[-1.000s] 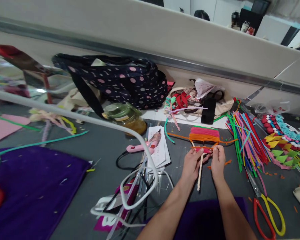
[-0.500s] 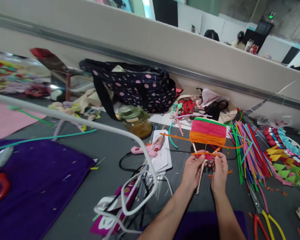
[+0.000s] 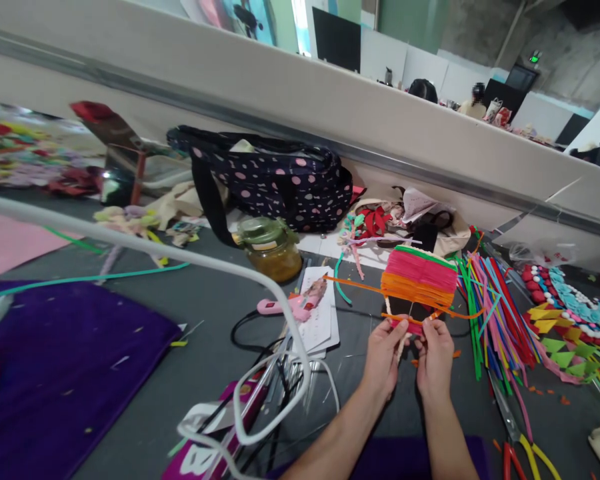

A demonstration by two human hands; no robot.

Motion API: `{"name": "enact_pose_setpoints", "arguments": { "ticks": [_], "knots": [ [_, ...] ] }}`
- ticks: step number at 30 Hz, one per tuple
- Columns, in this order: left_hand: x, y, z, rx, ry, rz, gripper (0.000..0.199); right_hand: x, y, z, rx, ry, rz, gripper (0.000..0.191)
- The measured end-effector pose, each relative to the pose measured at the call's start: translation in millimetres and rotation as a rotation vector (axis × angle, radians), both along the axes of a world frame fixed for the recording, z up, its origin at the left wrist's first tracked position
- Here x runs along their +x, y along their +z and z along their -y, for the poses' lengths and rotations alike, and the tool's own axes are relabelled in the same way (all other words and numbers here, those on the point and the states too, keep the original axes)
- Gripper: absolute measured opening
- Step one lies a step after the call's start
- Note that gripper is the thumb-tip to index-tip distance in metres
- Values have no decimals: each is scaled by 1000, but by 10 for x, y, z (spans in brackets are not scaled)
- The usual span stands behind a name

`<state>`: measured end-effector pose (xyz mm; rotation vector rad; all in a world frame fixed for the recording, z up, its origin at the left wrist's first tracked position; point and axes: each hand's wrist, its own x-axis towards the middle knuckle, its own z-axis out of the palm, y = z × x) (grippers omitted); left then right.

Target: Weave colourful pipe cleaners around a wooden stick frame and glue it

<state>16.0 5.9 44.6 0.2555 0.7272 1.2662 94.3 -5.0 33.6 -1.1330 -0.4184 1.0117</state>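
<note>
A striped panel of green, pink and orange pipe cleaners point(image 3: 419, 275) stands upright over the dark table, with long orange ends reaching out left and right. Below its orange rows, light stems run down to a small pink strip with an orange pipe cleaner point(image 3: 403, 319) across it. My left hand point(image 3: 383, 352) pinches the left part of this lower strip between thumb and fingers. On its right end, my right hand point(image 3: 436, 352) has closed in the same way. The fingers partly cover the strip and a pale stem hanging beneath.
Loose pipe cleaners point(image 3: 503, 313) and scissors point(image 3: 507, 417) lie to the right. Left of my hands are a pink glue gun point(image 3: 295, 307) on white paper, a glass jar point(image 3: 271, 253) and a looped white cable point(image 3: 195, 259). A patterned bag point(image 3: 275, 183) rests against the partition.
The view has shifted slightly. The panel has tipped a little, its right side lower. My fingers have moved closer to the panel's lower frame, and the pale stem below is more hidden.
</note>
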Motion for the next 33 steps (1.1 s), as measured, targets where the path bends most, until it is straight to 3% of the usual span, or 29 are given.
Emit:
{"name": "enact_pose_setpoints", "arguments": {
  "ticks": [10,17,23,33],
  "knots": [
    [-12,5,-40,-43,109,-10,35,-29,-50,3,10,30,140,29],
    [-9,8,-35,-59,109,-54,35,-53,-23,8,26,5,33,29],
    [10,-41,-17,-13,83,-45,33,-144,5,27,-24,165,19,29],
    [19,-52,10,-40,72,18,36,-139,-63,21,8,65,130,30]
  ]
}}
